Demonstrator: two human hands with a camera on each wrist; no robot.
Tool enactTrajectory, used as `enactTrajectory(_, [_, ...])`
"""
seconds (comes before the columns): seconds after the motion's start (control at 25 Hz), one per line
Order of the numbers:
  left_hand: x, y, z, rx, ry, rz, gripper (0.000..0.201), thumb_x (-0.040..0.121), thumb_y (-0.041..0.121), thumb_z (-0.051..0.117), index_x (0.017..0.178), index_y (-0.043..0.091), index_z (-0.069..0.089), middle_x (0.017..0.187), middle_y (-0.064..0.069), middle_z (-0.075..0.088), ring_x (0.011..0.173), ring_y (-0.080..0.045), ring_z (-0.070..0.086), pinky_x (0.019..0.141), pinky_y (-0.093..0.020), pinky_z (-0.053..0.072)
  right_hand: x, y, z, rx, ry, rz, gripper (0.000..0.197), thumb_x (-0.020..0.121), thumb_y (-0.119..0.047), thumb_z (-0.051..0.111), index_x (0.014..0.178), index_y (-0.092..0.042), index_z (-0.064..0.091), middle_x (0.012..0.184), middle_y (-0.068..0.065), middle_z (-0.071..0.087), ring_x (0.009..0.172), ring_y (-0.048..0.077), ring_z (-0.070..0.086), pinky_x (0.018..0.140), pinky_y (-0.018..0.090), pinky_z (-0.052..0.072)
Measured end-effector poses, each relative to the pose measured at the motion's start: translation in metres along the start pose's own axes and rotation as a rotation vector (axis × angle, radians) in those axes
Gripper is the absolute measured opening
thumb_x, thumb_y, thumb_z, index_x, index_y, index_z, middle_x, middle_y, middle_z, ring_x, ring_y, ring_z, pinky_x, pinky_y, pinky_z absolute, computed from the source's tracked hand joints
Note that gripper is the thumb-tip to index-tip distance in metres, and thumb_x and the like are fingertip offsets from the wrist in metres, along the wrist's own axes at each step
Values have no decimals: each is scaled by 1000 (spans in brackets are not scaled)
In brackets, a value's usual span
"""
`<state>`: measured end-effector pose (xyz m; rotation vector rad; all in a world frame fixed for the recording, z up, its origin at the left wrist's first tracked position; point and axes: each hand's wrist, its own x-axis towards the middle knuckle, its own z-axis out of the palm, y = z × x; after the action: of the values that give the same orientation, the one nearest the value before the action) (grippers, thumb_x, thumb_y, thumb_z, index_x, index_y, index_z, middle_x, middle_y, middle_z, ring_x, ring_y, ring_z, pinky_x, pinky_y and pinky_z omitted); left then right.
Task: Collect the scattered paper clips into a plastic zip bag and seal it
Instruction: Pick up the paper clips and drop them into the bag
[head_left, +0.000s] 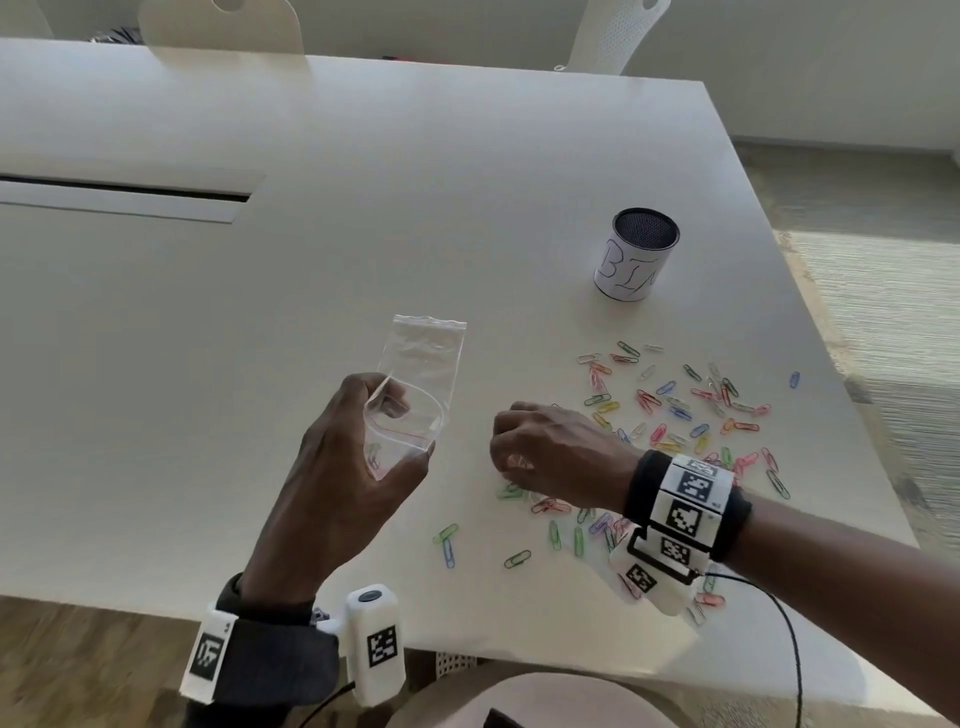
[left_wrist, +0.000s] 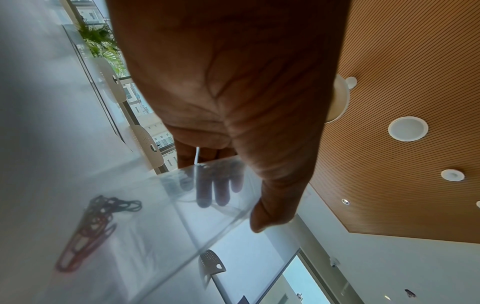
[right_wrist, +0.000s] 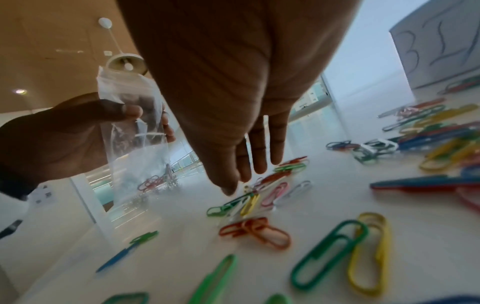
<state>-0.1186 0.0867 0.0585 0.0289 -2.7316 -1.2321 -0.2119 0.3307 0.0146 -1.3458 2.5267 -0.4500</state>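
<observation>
Here, crinkly clear bag (head_left: 415, 384) (mouth rounded)

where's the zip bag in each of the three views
Head: the zip bag sits centre-left, held up off the table by the left hand, mouth open.
Left wrist: its clear plastic fills the lower middle, below the palm, with a few clips inside.
Right wrist: at the left, gripped by the left hand, clips at its bottom.
Shared landmark: the left hand's fingers around the bag.
</observation>
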Motion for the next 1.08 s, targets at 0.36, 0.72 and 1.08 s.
enactTrajectory(0.36, [-4, 7, 5, 6, -13, 21, 48, 85, 26, 81, 119, 34, 48, 112, 20, 60, 107, 9, 57, 79, -2, 43, 5, -54, 35, 111, -132, -348, 9, 97, -16, 71, 102, -10, 75, 109, 5, 69, 102, 18, 58, 88, 31, 54])
enactTrajectory(0.72, [-10, 8, 12, -13, -32, 27, 46, 85, 25, 81, 117, 33, 49, 111, 25, 59, 104, 8, 57, 75, -6, 45, -22, 17, -1, -74, 50, 66, 39, 94, -46, 70, 126, -23, 67, 131, 0, 62, 118, 13, 56, 100, 33, 56])
enactTrajectory(1.08, [-1, 9, 25, 18, -94, 74, 46, 86, 27, 80, 120, 30, 48, 110, 22, 57, 104, 13, 53, 83, -2, 39, -32, 20, 3, -46, 1, 102, 38, 100, -33, 64, 137, -31, 67, 151, -1, 60, 138, 21, 53, 114, 36, 48])
